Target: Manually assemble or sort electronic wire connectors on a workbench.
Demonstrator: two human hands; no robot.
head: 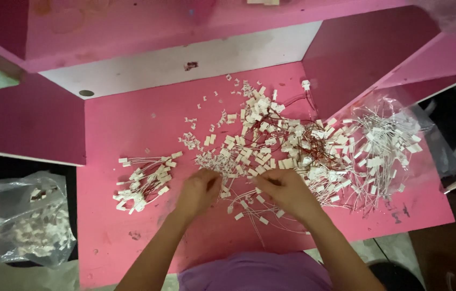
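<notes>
— What carried everything?

— A pink tabletop (125,124), boxed in by darker pink panels (23,121) at its left and right edges and a white back strip (185,59) along the far edge.

— And the biggest heap on it?

— A wide tangle of small white connectors on thin red and white wires (292,145), spread from the middle of the tabletop toward the right edge. At that right edge lay a clear plastic bag (427,134) with more white-wired connectors (384,151) spilling from it.

— Anything on the left?

— A smaller sorted bundle of white-wired connectors (144,180) lay near the left edge, well apart from the big heap. Off the tabletop, beyond the near left corner, sat another clear bag (23,221) holding white pieces.

— Where were the hands?

— Both near the front edge, at the near rim of the big heap. The left hand (198,191) had its fingers curled down; its grip looked closed on a small cluster of connectors (222,175), though the fingertips were hidden. The right hand (287,191) was likewise curled, its grip pinched over wired pieces; I could not tell exactly which.

— And the smallest things?

— Loose white connector housings (206,139), without wires, lay scattered toward the far edge, and a few wired ones (263,220) just in front of the right hand.
</notes>
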